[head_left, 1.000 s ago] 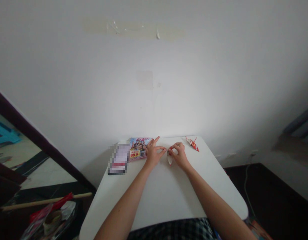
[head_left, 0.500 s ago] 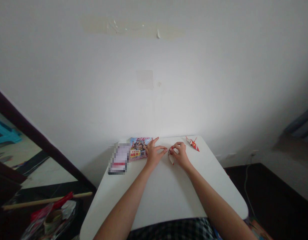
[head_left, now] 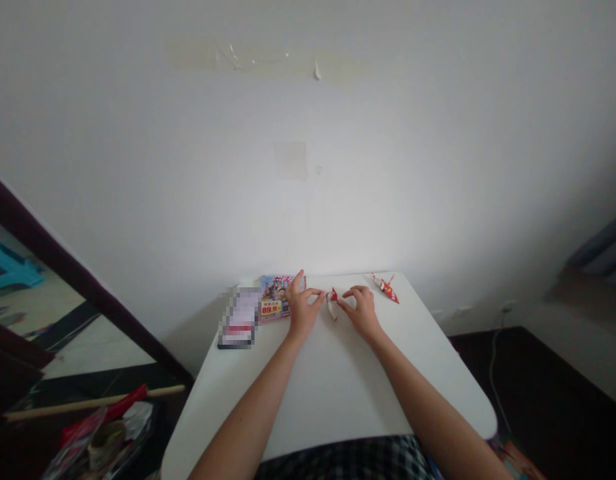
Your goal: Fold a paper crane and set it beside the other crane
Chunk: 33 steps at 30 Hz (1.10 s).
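Observation:
A small folded piece of red and white paper [head_left: 333, 308] stands between my hands over the white table [head_left: 338, 387]. My left hand [head_left: 303, 308] pinches its left side between thumb and forefinger, the other fingers raised. On the right edge of the paper are the thumb and curled fingers of my right hand [head_left: 362, 311]; how firmly they grip is hard to make out. A finished paper crane [head_left: 387, 289], red with white and yellow print, rests at the table's back right.
Behind my left hand lies a colourful printed packet or leaflet [head_left: 273, 310] marked 89.9. Left of it is a phone-like device [head_left: 241, 320] with a blurred screen. The wall [head_left: 308, 220] meets the table's back edge. A bag of odds and ends [head_left: 108, 433] is on the floor at left.
The folded paper has shifted left, out of my right fingers' cover, and shows more of its red part. My left hand has moved slightly left and now pinches it.

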Motion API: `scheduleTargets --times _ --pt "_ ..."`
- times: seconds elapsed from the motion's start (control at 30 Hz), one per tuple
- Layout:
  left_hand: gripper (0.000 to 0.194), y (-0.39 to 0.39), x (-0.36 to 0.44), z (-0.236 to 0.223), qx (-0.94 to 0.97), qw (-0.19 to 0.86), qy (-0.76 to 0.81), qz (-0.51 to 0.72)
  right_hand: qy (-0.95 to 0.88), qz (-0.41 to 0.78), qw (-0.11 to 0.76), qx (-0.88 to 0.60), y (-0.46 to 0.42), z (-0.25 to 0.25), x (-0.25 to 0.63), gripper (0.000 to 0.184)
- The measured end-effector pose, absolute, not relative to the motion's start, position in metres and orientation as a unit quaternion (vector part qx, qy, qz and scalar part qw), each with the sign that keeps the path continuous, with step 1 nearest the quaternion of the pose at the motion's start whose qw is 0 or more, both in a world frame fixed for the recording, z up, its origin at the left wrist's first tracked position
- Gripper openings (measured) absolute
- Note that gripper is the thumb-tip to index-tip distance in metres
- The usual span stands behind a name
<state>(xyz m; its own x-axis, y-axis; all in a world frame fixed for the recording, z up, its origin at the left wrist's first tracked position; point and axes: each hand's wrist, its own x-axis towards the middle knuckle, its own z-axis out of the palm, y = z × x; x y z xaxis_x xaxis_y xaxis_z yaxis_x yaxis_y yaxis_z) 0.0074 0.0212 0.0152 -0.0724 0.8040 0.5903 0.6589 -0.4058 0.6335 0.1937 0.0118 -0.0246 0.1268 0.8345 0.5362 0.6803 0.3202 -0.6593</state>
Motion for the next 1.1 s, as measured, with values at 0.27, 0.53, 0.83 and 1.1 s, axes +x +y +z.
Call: scheduleTargets --times 0.27,0.53,0.83,1.1 --pt "0.013 0.019 0.008 0.016 0.668 0.074 0.539 0.507 -0.684 0.071 0.431 -0.585 0.005 -0.021 0.186 0.015" --pt "0.014 0.021 0.008 0.013 0.678 0.079 0.532 0.501 -0.670 0.090 0.451 -0.583 0.009 -0.026 0.188 0.011" --pt "0.022 0.034 -0.005 0.007 0.688 0.083 0.556 0.460 -0.641 0.135 0.495 -0.571 0.018 -0.023 0.205 0.020" --pt "0.022 0.031 0.000 -0.001 0.738 0.121 0.545 0.378 -0.673 0.191 0.458 -0.548 0.016 -0.013 0.211 0.017"
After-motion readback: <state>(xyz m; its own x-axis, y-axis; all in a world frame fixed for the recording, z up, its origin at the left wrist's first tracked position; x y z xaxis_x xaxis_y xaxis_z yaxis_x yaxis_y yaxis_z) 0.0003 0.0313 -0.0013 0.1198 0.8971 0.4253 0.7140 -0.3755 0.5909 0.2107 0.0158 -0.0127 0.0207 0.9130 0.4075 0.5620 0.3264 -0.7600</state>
